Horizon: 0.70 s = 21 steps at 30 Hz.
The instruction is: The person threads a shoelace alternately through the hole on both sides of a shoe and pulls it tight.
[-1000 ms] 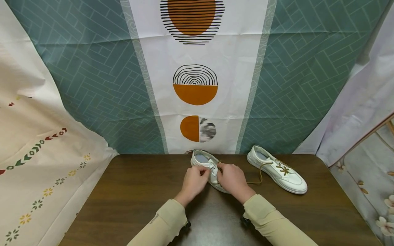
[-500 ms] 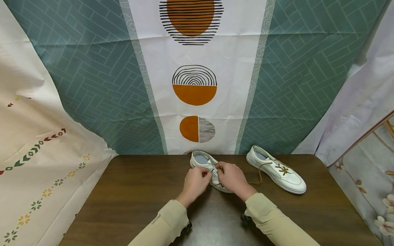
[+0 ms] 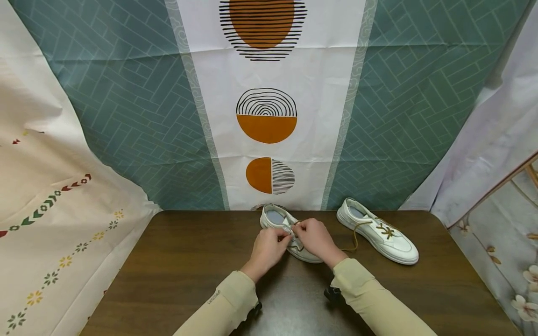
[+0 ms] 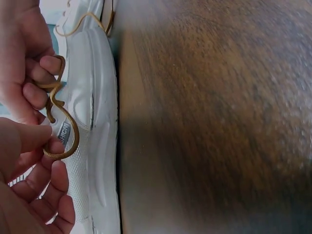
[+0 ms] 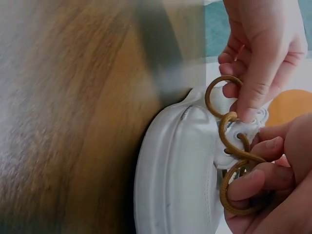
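Observation:
Both hands are over the laces of a white lace-up shoe (image 3: 310,256) at the table's back edge. A brown shoelace (image 4: 76,134) makes loops above the eyelets in the wrist views. My left hand (image 3: 266,248) pinches one loop between thumb and fingertip. Curled fingers of my right hand (image 3: 315,239) hold another stretch of the lace, with a loop around the fingers in the right wrist view. The two hands nearly meet over the tongue and hide much of the lacing in the head view.
A second white shoe (image 3: 397,243), laced in brown, stands to the right with its toe toward me. A loose lace end (image 3: 356,240) trails beside it on the brown wooden table (image 3: 185,270). Patterned cloth (image 3: 269,140) hangs right behind the table.
My right hand has shifted slightly left and up, closer to the left hand, uncovering more of the shoe's toe. The left hand has edged a little to the right. The second shoe stays put.

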Tool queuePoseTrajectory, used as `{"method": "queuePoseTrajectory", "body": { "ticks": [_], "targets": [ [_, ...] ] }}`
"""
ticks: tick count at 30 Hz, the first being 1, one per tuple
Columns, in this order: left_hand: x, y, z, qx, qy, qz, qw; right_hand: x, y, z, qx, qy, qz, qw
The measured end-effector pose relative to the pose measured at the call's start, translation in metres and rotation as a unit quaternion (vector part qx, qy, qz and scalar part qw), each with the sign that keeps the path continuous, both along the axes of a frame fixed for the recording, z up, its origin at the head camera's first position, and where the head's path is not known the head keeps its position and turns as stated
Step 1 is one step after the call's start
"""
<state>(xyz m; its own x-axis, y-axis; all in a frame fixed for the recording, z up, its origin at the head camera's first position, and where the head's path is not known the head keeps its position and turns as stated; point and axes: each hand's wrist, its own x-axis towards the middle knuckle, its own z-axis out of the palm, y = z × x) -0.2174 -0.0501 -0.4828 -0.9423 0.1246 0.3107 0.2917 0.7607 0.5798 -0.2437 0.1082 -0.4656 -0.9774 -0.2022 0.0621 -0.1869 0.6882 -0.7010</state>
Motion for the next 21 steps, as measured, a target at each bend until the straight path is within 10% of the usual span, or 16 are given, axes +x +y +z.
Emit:
{"method": "queuePoseTrajectory", "body": {
  "ticks": [11, 21],
  "targets": [
    [-0.0025, -0.0012, -0.0003, -0.023, 0.002, -0.007, 0.9997, -0.0054, 0.0004, -0.0046, -0.074, -0.028, 0.006, 0.9968],
    [-0.0015, -0.0013, 0.0058, 0.009, 0.086, 0.051, 0.9949, -0.0046, 0.0004, -0.0049, -0.087, 0.002, 0.007, 0.9962]
  ]
}}
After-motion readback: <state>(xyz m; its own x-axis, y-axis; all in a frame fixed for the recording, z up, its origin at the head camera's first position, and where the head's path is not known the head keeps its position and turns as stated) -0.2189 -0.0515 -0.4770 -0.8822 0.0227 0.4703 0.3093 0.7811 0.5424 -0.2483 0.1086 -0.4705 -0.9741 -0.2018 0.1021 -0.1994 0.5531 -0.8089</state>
